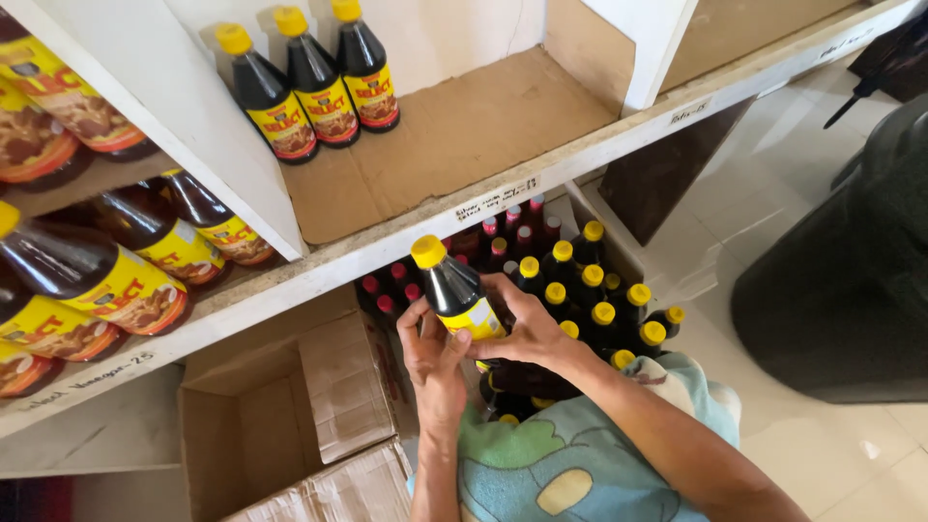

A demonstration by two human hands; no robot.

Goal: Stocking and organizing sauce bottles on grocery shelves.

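Both my hands hold one dark bottle (452,287) with a yellow cap and a yellow label, upright, just below the shelf edge. My left hand (432,356) wraps its lower left side. My right hand (517,322) grips it from the right, fingers over the label. Three matching bottles (314,77) stand in a row at the back left of a shelf compartment lined with brown cardboard (454,135). Under the shelf, several more yellow-capped bottles (594,295) and red-capped bottles (512,232) stand packed together.
An open cardboard box (280,416) sits on the floor at the lower left. Larger bottles lie on their sides in the left shelf compartments (97,280). A dark round bin (851,280) stands on the white tiled floor to the right. A light blue cloth (570,454) covers my lap.
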